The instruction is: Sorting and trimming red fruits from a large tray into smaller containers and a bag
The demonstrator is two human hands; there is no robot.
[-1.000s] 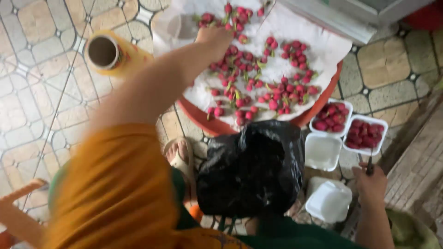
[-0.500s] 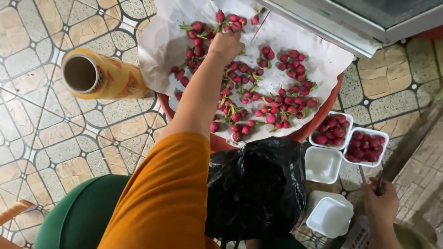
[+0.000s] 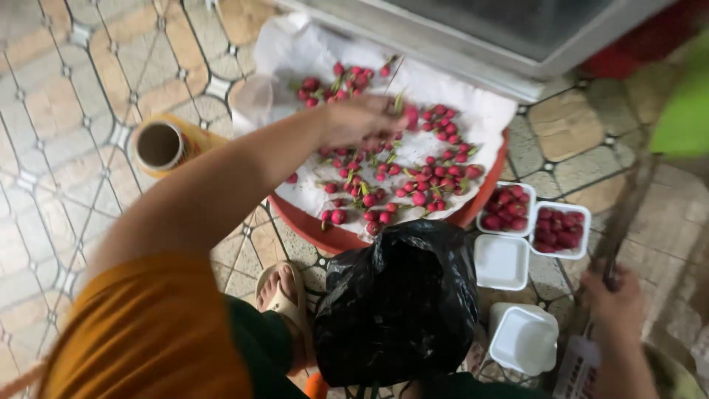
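The left hand (image 3: 362,118) reaches far across the red tray (image 3: 336,235), fingers curled loosely down among the small red fruits (image 3: 413,174) scattered on the white paper (image 3: 487,118); whether it pinches one I cannot tell. At near right, the right hand (image 3: 617,303) is closed around a dark stick-like handle (image 3: 628,214) (blurred), just right of the white foam boxes (image 3: 506,258), two holding fruit, with a black plastic bag (image 3: 402,303) near centre.
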